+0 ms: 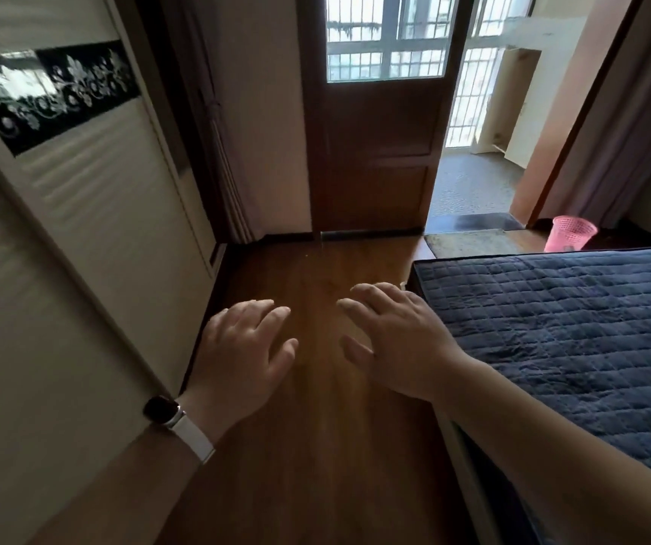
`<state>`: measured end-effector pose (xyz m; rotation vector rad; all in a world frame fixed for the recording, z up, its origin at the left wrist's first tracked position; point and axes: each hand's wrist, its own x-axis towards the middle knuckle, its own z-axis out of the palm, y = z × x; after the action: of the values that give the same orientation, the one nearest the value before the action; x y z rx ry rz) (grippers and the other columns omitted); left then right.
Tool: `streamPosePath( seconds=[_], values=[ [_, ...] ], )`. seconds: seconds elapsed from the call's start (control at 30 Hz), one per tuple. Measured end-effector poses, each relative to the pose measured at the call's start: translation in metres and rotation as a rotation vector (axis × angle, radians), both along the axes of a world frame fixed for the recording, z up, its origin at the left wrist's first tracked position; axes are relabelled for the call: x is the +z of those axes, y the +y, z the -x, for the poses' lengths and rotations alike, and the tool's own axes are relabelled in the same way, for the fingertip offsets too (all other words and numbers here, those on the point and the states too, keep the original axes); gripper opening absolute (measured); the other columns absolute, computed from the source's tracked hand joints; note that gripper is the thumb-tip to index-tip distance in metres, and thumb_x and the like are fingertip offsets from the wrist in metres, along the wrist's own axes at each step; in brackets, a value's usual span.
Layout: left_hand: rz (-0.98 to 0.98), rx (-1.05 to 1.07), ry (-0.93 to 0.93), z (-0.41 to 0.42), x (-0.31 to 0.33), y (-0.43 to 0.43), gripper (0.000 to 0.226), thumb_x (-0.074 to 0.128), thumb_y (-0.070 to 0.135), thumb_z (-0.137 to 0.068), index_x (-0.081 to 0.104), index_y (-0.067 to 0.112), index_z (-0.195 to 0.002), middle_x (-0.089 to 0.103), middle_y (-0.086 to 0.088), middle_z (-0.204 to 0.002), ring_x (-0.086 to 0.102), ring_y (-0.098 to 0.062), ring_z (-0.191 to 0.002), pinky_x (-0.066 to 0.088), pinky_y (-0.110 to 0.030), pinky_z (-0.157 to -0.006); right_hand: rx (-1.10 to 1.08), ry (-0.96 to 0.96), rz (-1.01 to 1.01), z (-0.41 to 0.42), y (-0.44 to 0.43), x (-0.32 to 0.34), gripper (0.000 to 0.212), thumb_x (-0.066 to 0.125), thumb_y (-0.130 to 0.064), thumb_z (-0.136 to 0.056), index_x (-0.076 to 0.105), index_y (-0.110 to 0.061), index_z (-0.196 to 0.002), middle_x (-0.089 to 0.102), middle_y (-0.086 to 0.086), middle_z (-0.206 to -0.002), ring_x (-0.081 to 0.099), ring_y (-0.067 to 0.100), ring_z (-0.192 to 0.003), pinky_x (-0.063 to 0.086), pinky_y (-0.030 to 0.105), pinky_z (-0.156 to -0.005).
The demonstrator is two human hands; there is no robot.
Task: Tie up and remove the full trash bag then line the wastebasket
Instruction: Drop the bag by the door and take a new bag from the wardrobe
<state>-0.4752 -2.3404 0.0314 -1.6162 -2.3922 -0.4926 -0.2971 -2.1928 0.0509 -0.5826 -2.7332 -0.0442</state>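
A pink mesh wastebasket (569,234) stands on the floor at the far right, beyond the bed's far corner; its lower part is hidden by the bed. No trash bag shows in it from here. My left hand (243,350) and my right hand (396,340) hover palm-down over the wooden floor in the middle of the view, fingers spread, holding nothing. A watch with a white strap is on my left wrist. Both hands are far from the wastebasket.
A bed with a dark blue quilted cover (575,328) fills the right side. White sliding wardrobe doors (80,230) line the left. A brown door (375,151) stands ahead, with an open doorway (473,182) to a balcony beside it. Wooden floor (316,446) runs between wardrobe and bed.
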Motion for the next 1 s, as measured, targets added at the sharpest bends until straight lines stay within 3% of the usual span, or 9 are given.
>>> streamPosePath(
  seconds=[0.27, 0.63, 1.0],
  values=[
    [0.04, 0.129, -0.012, 0.108, -0.014, 0.016, 0.052, 0.039, 0.054, -0.09, 0.057, 0.025, -0.129, 0.058, 0.0, -0.132, 0.049, -0.022, -0.127, 0.038, -0.047, -0.105, 0.143, -0.003, -0.004, 0.138, 0.043, -0.01, 0.044, 0.04, -0.055, -0.087, 0.053, -0.03, -0.121, 0.057, -0.004, -0.122, 0.055, 0.021, -0.115, 0.049, 0.037, -0.086],
    [0.097, 0.356, 0.03, 0.264, -0.017, 0.116, 0.05, 0.039, 0.052, -0.092, 0.054, 0.024, -0.129, 0.06, -0.001, -0.128, 0.053, -0.023, -0.119, 0.043, -0.046, -0.099, 0.357, -0.073, 0.112, 0.33, 0.172, -0.023, 0.052, 0.032, -0.058, -0.092, 0.045, -0.031, -0.134, 0.048, -0.004, -0.139, 0.042, 0.02, -0.13, 0.04, 0.038, -0.101],
    [0.094, 0.57, 0.245, 0.379, 0.023, 0.161, 0.043, 0.05, 0.044, -0.089, 0.06, 0.017, -0.121, 0.063, -0.007, -0.123, 0.055, -0.027, -0.113, 0.046, -0.043, -0.091, 0.606, -0.044, 0.088, 0.487, 0.247, 0.01, 0.051, 0.03, -0.06, -0.093, 0.039, -0.033, -0.136, 0.045, -0.004, -0.141, 0.039, 0.021, -0.133, 0.038, 0.04, -0.103]
  ],
)
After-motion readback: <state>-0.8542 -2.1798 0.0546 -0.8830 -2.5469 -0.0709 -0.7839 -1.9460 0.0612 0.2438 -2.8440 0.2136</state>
